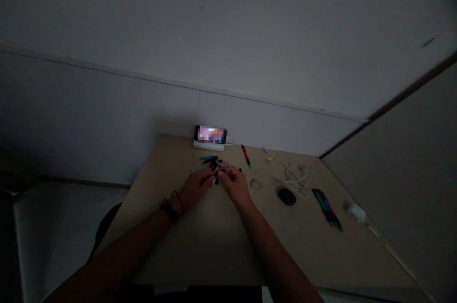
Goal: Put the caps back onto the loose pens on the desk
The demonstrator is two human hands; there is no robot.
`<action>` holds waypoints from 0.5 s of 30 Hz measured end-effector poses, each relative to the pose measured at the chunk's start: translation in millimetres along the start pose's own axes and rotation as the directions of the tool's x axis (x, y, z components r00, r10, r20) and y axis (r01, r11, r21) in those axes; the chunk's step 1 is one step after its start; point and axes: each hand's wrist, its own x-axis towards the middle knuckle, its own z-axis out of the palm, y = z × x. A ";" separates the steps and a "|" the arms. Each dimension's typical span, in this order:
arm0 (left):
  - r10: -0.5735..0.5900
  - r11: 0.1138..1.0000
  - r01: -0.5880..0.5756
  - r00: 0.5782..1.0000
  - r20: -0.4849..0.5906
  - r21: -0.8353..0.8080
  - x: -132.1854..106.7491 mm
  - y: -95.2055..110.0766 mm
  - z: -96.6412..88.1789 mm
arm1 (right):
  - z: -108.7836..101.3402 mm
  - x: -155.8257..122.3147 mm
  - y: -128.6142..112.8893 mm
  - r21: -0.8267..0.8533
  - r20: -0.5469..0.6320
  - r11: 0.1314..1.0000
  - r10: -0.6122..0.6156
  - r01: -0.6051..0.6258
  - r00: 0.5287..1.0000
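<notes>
My left hand (193, 188), with a watch and a red band at its wrist, is closed on a dark, slim pen part (203, 180). Fingertips of my right hand (236, 186) pinch the other end of the same dark part, close to the left fingers. Dim light and the fingers hide its exact shape. Just beyond both hands lies a small pile of loose pen parts (213, 162), mostly black, with a blue piece (207, 158) at its far left. A red and black pen (246, 156) rests behind my right hand.
At the back, a phone (211, 134) with a lit screen leans above a white block (209, 145). To the right are a coiled white cable (298, 177), a black mouse (286, 195), several pens (326, 209) and a white plug (356, 212) by the side wall.
</notes>
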 end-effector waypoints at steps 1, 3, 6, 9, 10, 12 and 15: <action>0.004 1.000 -0.004 1.000 0.001 -0.001 0.1 -0.1 0.1 | 0.1 -0.4 0.0 0.006 -0.008 1.000 0.001 -0.001 1.000; 0.014 1.000 -0.014 1.000 -0.007 -0.004 0.3 -0.7 0.5 | 0.6 -1.6 -0.7 0.028 0.000 1.000 0.001 -0.001 1.000; 0.029 1.000 -0.029 1.000 -0.011 -0.008 0.5 -2.8 1.0 | 1.3 -3.2 -2.4 0.066 0.059 0.998 0.005 -0.009 0.998; 0.032 0.999 -0.032 0.999 0.006 -0.005 0.4 -4.6 1.0 | 1.2 -3.7 -3.7 0.080 0.089 0.997 0.000 -0.007 0.996; 0.030 1.000 -0.030 0.999 0.011 0.000 0.3 -5.0 0.8 | 1.0 -3.7 -4.0 0.074 0.089 0.997 -0.006 -0.001 0.996; 0.028 1.000 -0.028 0.999 0.016 0.011 0.2 -5.4 0.3 | 0.6 -3.7 -4.3 0.051 0.074 0.999 -0.015 0.011 0.997; 0.033 0.999 -0.033 0.999 0.030 0.018 0.1 -5.7 -0.5 | 0.4 -3.8 -3.9 0.029 0.022 0.999 -0.013 0.012 1.000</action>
